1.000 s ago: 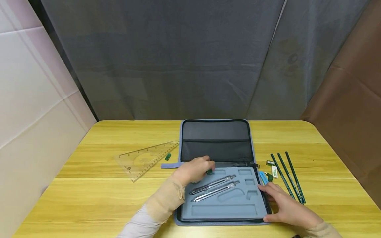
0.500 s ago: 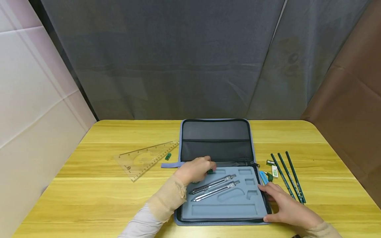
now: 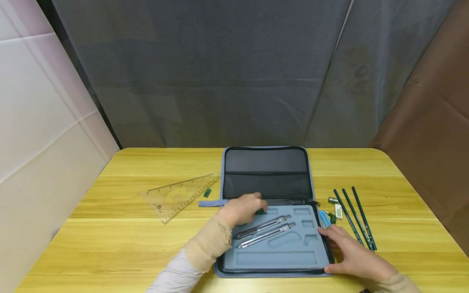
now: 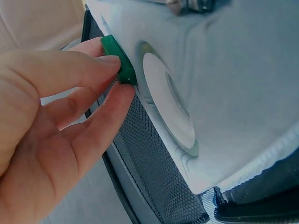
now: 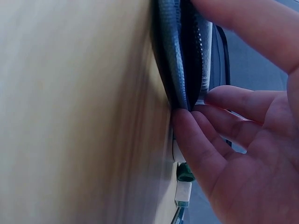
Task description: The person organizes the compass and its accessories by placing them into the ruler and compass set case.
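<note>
My left hand [image 3: 242, 209] is over the upper left of the grey-blue tray [image 3: 275, 260] in the unzipped case [image 3: 266, 161]. In the left wrist view its thumb and fingers pinch a small green piece [image 4: 119, 59] at the tray's edge, beside a white round object [image 4: 166, 98] seated in a recess. Two silver compasses [image 3: 265, 236] lie slanted on the tray, below that hand. My right hand [image 3: 353, 254] holds the case's right side; in the right wrist view the fingers [image 5: 191, 135] touch the zippered edge [image 5: 173, 56], thumb on the other side.
Left of the case lie a clear set square [image 3: 155, 203], a small green piece [image 3: 207, 193] and the blue strap [image 3: 212, 203]. Three dark green pencils [image 3: 360, 219], a white eraser [image 3: 338, 211], a sharpener [image 3: 333, 200] and a blue item [image 3: 324, 219] lie on the right.
My left hand has shifted very slightly to the right with the green piece in its fingers. The right hand stays at the case's side.
</note>
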`<state>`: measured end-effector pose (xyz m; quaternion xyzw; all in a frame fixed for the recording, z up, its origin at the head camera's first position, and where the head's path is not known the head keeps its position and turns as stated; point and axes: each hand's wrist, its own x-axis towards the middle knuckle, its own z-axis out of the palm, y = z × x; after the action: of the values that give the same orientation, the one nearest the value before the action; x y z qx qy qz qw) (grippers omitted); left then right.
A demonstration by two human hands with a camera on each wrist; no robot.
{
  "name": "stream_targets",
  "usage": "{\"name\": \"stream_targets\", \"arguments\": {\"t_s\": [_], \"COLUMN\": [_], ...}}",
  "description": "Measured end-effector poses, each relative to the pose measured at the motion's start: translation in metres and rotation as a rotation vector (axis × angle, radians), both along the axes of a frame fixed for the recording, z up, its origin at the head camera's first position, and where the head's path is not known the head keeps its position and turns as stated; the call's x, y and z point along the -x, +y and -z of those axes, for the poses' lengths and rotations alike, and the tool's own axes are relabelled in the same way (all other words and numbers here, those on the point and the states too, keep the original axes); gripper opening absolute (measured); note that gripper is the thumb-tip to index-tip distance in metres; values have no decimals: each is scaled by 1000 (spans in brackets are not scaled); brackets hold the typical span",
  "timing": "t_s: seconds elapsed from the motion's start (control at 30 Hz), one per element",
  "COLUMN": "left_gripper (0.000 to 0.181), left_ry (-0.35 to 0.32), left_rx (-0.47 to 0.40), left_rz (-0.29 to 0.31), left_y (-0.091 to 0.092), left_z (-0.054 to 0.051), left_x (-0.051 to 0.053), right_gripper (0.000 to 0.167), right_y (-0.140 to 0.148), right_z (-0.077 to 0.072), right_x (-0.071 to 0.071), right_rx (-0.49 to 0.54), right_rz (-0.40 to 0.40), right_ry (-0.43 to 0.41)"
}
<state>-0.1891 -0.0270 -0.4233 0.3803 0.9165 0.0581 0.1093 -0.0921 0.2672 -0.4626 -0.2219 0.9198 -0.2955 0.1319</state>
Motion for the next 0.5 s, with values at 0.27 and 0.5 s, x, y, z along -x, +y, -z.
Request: {"name": "stream_targets", "arguments": {"t_s": [0.27,0.5], "left_gripper": [35,35], "left_ry": [-18,8], "left_rx": [9,19], "left_rz": [-16,16], "left_y": [5,7], "left_z": [2,4], "left_x": [1,2], "right_gripper": [87,88], "right_y": [1,1], "right_z": [2,2], "right_x": [-1,0], "right_rx": [1,23], "right_rz": [-20,-31], "right_ry": [45,30]}}
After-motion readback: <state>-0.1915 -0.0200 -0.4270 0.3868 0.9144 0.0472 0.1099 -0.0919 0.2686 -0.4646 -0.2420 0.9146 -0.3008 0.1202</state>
